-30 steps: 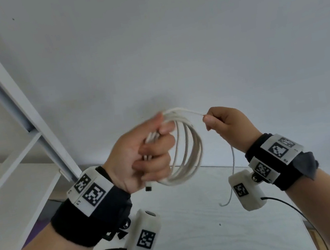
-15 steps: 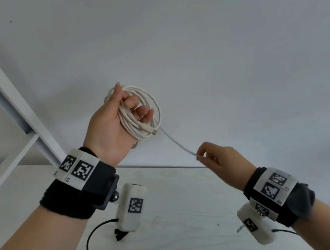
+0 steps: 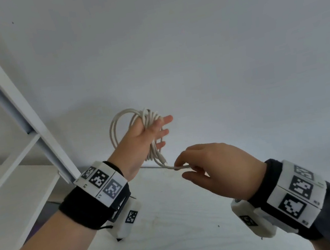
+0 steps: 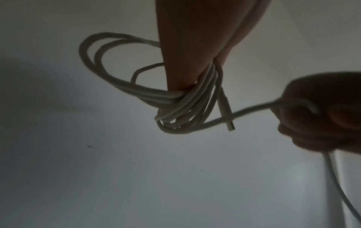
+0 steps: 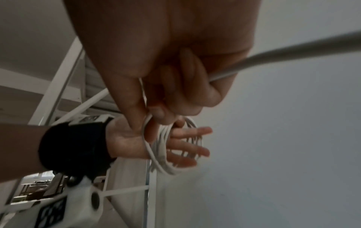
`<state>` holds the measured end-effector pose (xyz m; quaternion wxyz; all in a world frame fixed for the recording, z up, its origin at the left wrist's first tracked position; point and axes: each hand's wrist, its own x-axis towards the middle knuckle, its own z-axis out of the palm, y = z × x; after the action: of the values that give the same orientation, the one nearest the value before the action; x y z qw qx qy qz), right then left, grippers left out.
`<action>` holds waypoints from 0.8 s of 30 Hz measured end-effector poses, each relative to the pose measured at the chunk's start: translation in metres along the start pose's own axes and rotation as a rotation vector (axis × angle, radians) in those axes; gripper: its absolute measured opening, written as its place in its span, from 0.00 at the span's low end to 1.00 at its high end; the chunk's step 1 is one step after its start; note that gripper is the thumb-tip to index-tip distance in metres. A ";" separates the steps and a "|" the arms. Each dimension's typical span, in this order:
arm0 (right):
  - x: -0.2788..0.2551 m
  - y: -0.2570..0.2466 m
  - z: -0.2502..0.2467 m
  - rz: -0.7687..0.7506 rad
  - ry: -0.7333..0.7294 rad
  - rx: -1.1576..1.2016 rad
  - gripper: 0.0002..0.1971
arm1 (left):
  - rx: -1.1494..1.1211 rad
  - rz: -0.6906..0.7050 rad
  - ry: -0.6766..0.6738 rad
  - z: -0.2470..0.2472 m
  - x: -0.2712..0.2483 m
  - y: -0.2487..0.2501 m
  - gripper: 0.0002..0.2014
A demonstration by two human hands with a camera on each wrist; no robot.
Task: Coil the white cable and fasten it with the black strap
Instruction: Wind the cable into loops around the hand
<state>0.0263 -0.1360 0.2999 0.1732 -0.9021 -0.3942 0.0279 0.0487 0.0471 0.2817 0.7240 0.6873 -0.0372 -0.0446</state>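
White cable (image 3: 129, 128) coils loop over the flat, outstretched left hand (image 3: 140, 137); right hand (image 3: 214, 166) pinches its loose end.

2 hands (image 3: 142, 137) (image 3: 217, 168), 1 white cable (image 3: 116, 128), 1 shelf unit (image 3: 14, 106).

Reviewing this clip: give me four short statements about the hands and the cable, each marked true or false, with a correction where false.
1. The white cable is looped around the left hand, whose fingers are stretched out. True.
2. The right hand is empty. False: it pinches the cable's loose run.
3. The coil lies on the table. False: it is held up in the air.
4. No black strap around the coil is visible. True.
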 end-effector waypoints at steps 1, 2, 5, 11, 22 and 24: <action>0.001 -0.001 -0.002 -0.015 0.016 0.003 0.11 | 0.044 -0.013 -0.037 0.003 -0.003 -0.002 0.17; 0.002 -0.002 -0.005 -0.031 0.045 0.010 0.10 | 0.088 -0.028 -0.075 0.005 -0.005 -0.003 0.18; 0.006 0.000 -0.014 -0.043 0.129 0.058 0.07 | 0.212 -0.058 -0.155 0.014 -0.016 -0.005 0.20; 0.011 0.007 -0.031 -0.006 0.179 0.103 0.11 | 0.313 -0.150 -0.311 0.030 -0.038 -0.001 0.27; 0.014 0.035 -0.042 0.067 0.283 0.332 0.12 | -0.198 -0.113 -0.487 0.030 -0.045 -0.007 0.33; 0.014 0.045 -0.035 0.110 0.287 0.420 0.10 | -0.325 -0.091 -0.506 0.026 -0.045 -0.004 0.28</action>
<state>0.0740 -0.1638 0.3190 0.4093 -0.8612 -0.3012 -0.0099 0.0006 0.0267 0.2795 0.7895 0.5306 -0.1780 -0.2519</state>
